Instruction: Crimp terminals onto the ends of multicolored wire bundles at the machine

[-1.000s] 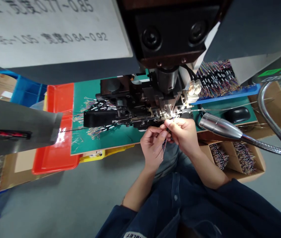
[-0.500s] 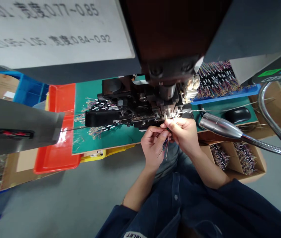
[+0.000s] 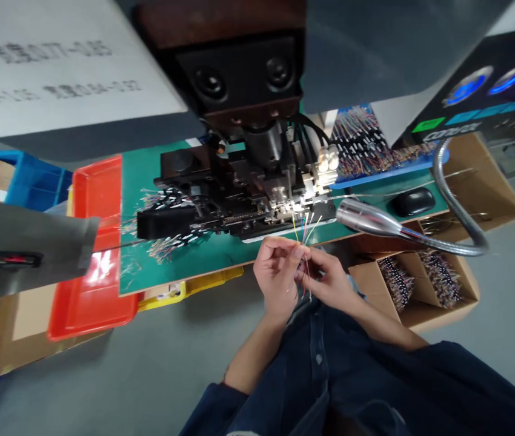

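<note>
My left hand [image 3: 278, 275] and my right hand [image 3: 325, 278] are pinched together on a small bundle of thin coloured wires [image 3: 303, 233], just in front of the green bench edge. The wire tips fan upward toward the lit jaw of the black crimping machine [image 3: 239, 194], a short gap below it. Loose wire ends hang down between my palms. Both hands are closed on the bundle.
A flexible metal lamp [image 3: 371, 219] reaches in from the right. A red tray [image 3: 98, 284] lies left, with blue bins behind it. Cardboard boxes [image 3: 421, 284] with wire pieces stand at right, a black mouse [image 3: 414, 201] and a blue tray of wires [image 3: 366, 145] on the green mat.
My hands drew the wires back out of the machine's jaw, toward me and lower. The press head rose again after coming down. My view shifted to the right.
</note>
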A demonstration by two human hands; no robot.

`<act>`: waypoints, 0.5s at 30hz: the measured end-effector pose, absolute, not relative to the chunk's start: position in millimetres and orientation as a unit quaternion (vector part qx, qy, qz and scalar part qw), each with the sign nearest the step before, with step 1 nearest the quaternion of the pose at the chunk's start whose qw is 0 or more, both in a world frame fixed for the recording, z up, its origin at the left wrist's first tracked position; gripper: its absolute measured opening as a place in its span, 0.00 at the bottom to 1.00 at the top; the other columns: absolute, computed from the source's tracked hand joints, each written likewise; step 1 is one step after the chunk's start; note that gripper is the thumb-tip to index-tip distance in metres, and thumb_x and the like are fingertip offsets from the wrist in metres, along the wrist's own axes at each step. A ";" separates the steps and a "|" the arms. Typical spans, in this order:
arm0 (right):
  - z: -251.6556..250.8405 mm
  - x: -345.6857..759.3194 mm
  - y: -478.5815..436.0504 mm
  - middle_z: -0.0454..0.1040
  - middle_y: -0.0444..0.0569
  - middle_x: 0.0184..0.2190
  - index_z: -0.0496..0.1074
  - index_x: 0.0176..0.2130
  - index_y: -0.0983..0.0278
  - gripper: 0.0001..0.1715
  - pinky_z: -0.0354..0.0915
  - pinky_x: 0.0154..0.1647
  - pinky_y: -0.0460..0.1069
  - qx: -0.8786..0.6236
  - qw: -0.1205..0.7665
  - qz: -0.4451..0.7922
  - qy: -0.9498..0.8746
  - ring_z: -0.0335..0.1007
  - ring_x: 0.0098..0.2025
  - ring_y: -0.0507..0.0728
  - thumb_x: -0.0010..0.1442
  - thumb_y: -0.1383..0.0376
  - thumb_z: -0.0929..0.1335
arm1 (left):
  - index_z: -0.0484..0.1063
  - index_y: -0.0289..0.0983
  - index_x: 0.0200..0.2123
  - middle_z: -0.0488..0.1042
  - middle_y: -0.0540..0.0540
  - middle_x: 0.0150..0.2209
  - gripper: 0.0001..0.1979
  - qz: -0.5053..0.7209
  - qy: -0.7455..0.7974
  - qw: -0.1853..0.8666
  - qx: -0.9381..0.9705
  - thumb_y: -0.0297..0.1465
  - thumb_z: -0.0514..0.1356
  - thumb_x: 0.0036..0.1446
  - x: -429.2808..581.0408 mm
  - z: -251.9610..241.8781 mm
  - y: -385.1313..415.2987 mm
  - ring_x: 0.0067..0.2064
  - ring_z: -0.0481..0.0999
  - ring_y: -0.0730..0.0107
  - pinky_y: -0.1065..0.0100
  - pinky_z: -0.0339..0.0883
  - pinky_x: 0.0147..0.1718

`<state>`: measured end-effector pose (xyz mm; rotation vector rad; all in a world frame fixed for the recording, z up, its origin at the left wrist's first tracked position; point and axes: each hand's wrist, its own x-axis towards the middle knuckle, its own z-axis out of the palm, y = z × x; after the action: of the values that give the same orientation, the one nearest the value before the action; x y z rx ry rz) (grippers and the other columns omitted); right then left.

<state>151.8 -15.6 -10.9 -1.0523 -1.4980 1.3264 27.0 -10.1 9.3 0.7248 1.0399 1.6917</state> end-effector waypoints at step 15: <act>20.1 330.2 29.3 0.75 0.43 0.25 0.77 0.33 0.60 0.15 0.65 0.30 0.52 -0.666 0.425 0.206 -0.577 0.69 0.27 0.56 0.73 0.60 0.70 | 0.84 0.41 0.46 0.82 0.42 0.48 0.03 0.599 0.410 0.498 0.474 0.31 0.69 0.72 37.5 5.8 -33.2 0.50 0.84 0.62 0.62 0.81 0.49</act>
<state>330.2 29.3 20.1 -1.6665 -1.4431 0.5144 37.5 -33.2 5.8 1.1475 0.9925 1.4507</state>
